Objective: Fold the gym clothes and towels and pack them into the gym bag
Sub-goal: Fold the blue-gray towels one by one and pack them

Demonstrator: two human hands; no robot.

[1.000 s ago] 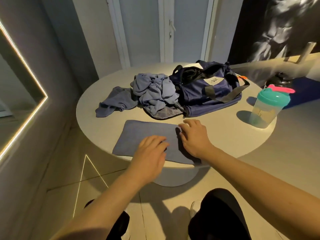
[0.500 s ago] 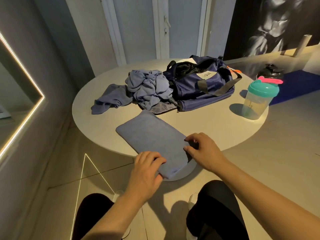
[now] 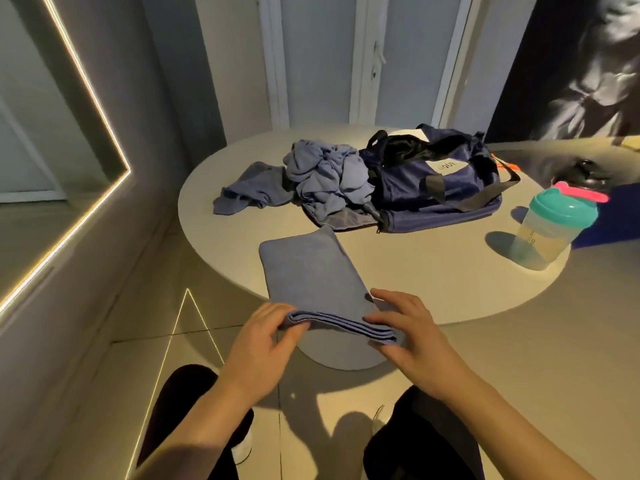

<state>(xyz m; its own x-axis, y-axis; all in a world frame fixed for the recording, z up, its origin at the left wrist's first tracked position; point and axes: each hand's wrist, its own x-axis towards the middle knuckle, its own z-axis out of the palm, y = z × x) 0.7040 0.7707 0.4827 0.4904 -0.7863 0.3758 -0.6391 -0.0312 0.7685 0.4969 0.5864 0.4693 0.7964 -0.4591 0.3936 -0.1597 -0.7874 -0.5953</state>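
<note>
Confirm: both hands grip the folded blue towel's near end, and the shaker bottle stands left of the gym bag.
Not left: the head view shows the shaker bottle right of the gym bag. Left hand and right hand do grip the near end of the folded blue towel.

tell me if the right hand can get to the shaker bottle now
Probably yes, once it lets go: the right hand grips the near end of the folded towel, and the shaker bottle stands in the open on the right side of the table with bare tabletop between.
</note>
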